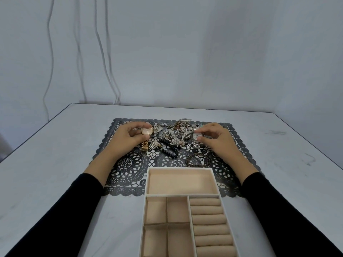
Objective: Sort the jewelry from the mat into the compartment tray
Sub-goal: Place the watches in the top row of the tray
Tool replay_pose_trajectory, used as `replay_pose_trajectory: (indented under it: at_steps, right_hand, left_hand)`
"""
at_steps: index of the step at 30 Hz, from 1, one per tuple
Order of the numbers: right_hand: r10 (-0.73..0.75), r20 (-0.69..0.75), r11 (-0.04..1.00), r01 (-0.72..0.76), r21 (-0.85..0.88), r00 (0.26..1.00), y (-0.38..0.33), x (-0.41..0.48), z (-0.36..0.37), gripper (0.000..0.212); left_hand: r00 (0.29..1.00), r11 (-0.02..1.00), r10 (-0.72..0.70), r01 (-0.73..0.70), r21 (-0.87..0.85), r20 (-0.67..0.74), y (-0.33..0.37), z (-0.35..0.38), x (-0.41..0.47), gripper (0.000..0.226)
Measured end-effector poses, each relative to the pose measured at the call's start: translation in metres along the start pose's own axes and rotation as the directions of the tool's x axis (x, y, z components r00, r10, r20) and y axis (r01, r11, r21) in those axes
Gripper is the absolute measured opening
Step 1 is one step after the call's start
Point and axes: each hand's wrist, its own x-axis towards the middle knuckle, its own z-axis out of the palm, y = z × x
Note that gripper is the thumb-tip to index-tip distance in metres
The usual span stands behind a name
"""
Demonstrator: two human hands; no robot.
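L grip (128,140) pinched gold watch (147,131) | R grip (218,141) pinched silver watch (196,136) | both low at jewelry pile (173,134) on lace mat (130,164); compartment tray (187,196) near, unfilled | risk: bands snag chains, lift drags pile.

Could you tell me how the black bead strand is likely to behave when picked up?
The bead strand lies in a loose curve, so it will probably hang limp from a pinch. Its round beads look smooth, so it may slip. It touches the jewelry pile, so it could snag.
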Motion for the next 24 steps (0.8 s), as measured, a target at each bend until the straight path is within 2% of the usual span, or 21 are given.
replay_pose_trajectory:
  at_steps: [4,11,17,24]
  right_hand:
    - [0.015,-0.017,0.996,-0.014,0.088,1.0,-0.007,-0.002,0.0,0.022]
    - [0.151,-0.044,0.961,-0.137,0.24,0.988,-0.032,-0.009,-0.003,0.021]
    - [0.154,-0.083,0.935,-0.118,0.334,0.985,-0.055,-0.015,-0.006,0.024]
    - [0.119,-0.081,0.928,-0.082,0.362,0.99,-0.079,-0.033,-0.005,0.025]
  left_hand:
    - [1.0,0.999,0.002,-0.002,-0.037,-0.008,0.006,0.001,-0.003,0.031]
    - [0.998,0.996,-0.031,0.026,-0.088,-0.061,0.02,0.005,-0.015,0.029]
    - [0.988,0.991,0.034,-0.052,-0.123,-0.15,0.03,0.006,-0.025,0.034]
    - [0.981,0.984,0.082,-0.107,-0.141,-0.174,0.048,0.0,-0.045,0.032]
